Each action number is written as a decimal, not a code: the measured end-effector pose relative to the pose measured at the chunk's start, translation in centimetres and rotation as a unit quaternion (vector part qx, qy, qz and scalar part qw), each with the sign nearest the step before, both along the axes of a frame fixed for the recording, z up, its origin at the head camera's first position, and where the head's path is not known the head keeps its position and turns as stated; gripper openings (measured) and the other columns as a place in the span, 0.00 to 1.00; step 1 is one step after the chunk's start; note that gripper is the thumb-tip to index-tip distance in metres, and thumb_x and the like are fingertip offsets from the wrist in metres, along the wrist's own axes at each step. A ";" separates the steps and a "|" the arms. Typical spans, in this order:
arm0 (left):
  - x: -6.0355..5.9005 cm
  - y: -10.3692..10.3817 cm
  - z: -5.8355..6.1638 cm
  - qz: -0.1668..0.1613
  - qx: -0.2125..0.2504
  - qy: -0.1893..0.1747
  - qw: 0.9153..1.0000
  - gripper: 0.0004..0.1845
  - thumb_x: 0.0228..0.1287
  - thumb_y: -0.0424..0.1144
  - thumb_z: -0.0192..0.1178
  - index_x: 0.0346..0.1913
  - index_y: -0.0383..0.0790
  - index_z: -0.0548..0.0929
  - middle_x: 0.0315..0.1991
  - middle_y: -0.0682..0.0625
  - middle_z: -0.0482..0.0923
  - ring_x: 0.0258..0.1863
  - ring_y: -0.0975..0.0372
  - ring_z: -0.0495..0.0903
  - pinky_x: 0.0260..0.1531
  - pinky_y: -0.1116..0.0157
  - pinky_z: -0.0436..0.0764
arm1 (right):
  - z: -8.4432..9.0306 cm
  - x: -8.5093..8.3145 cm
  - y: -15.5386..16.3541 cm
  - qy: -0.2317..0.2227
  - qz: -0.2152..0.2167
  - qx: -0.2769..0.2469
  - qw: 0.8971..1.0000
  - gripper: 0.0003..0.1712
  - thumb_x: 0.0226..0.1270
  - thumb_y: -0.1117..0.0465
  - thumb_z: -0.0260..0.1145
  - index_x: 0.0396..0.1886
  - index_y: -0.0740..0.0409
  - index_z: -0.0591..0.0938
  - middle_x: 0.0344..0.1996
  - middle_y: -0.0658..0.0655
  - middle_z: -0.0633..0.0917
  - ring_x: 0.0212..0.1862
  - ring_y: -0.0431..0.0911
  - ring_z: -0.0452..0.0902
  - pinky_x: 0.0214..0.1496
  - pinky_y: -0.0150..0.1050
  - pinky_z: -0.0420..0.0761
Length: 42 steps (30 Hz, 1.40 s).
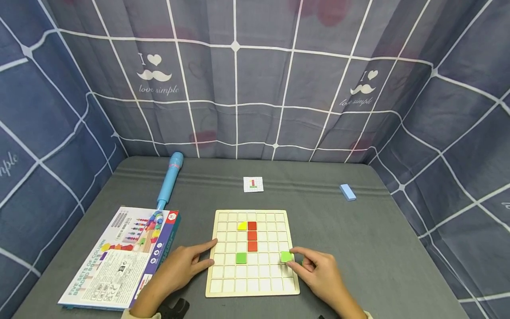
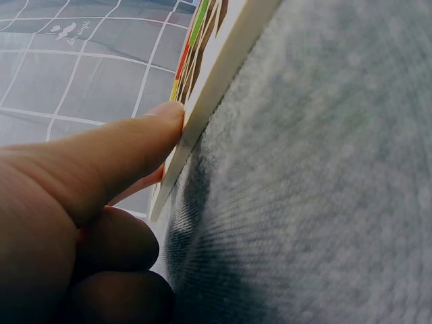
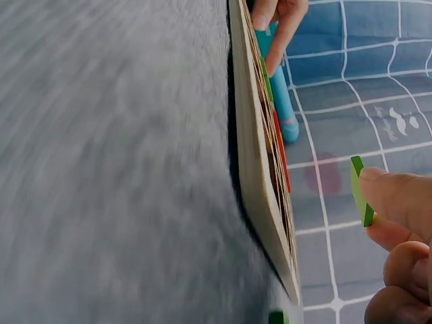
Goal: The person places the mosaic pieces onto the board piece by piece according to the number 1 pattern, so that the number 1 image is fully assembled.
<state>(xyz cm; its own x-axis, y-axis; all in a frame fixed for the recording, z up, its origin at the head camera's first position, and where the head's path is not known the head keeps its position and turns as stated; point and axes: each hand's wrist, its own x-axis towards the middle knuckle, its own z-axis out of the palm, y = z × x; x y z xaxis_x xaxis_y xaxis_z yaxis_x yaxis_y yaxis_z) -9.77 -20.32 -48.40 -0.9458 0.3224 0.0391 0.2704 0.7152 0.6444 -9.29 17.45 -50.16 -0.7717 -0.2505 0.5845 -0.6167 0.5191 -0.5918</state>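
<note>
A wooden grid board (image 1: 227, 283) lies flat on the grey cloth. My right hand (image 1: 318, 270) pinches a green square tile (image 1: 286, 257) between thumb and index finger, above the board's right side; the right wrist view shows this tile (image 3: 360, 192) held clear of the board. Thumb and index finger of my left hand (image 1: 181, 266), spread apart, touch the board's left edge. On the grid sit a yellow piece (image 1: 242, 226) with a curved corner, a column of red squares (image 1: 252, 235) and a green square (image 1: 241, 258). Another green piece (image 3: 277, 317) lies beside the board, mostly hidden by my right hand in the head view.
Behind the board lies a small pattern card (image 1: 253, 184) with a red and green figure. A light blue block (image 1: 348, 192) is at the back right. To the left are a printed box (image 1: 115, 261) and a blue rod-like object (image 1: 170, 179). Grid-patterned curtains (image 1: 255, 88) enclose the table.
</note>
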 end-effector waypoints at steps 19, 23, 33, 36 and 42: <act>0.2 0.1 -0.1 -0.004 0.000 -0.001 1.000 0.27 0.68 0.51 0.67 0.68 0.49 0.81 0.16 0.65 0.61 0.15 0.73 0.56 0.17 0.71 0.58 | 1.1 -0.7 -3.2 -0.091 0.054 -0.028 0.994 0.13 0.57 0.56 0.81 0.41 0.41 0.88 0.15 0.36 0.61 0.19 0.24 0.52 0.19 0.21 0.60; 0.1 0.0 0.0 -0.001 -0.001 -0.001 1.000 0.27 0.68 0.52 0.67 0.68 0.49 0.81 0.16 0.65 0.61 0.15 0.73 0.56 0.17 0.71 0.58 | 1.0 -1.1 -3.6 -0.089 0.058 -0.015 0.994 0.12 0.58 0.54 0.81 0.40 0.41 0.87 0.16 0.36 0.60 0.19 0.24 0.52 0.20 0.22 0.62; 0.0 0.0 0.1 -0.001 -0.008 0.009 1.000 0.26 0.68 0.48 0.68 0.67 0.48 0.81 0.16 0.65 0.61 0.15 0.74 0.56 0.17 0.71 0.59 | 0.1 -2.4 -5.0 -0.124 0.078 0.009 0.989 0.10 0.59 0.52 0.79 0.39 0.41 0.87 0.16 0.34 0.59 0.18 0.25 0.50 0.20 0.25 0.60; 0.0 -0.1 0.0 0.000 -0.008 0.007 1.000 0.27 0.68 0.49 0.68 0.67 0.48 0.81 0.15 0.66 0.61 0.15 0.74 0.56 0.17 0.71 0.59 | -0.1 -2.5 -5.4 -0.142 0.082 0.018 0.986 0.10 0.59 0.51 0.80 0.38 0.41 0.87 0.15 0.34 0.59 0.19 0.25 0.51 0.21 0.26 0.60; 0.1 0.0 -0.1 -0.002 -0.007 0.007 1.000 0.27 0.68 0.49 0.68 0.67 0.48 0.82 0.15 0.66 0.61 0.15 0.74 0.56 0.17 0.72 0.59 | -0.4 -2.7 -6.0 -0.157 0.087 0.032 0.983 0.11 0.59 0.51 0.80 0.37 0.44 0.87 0.15 0.34 0.59 0.19 0.26 0.53 0.23 0.25 0.60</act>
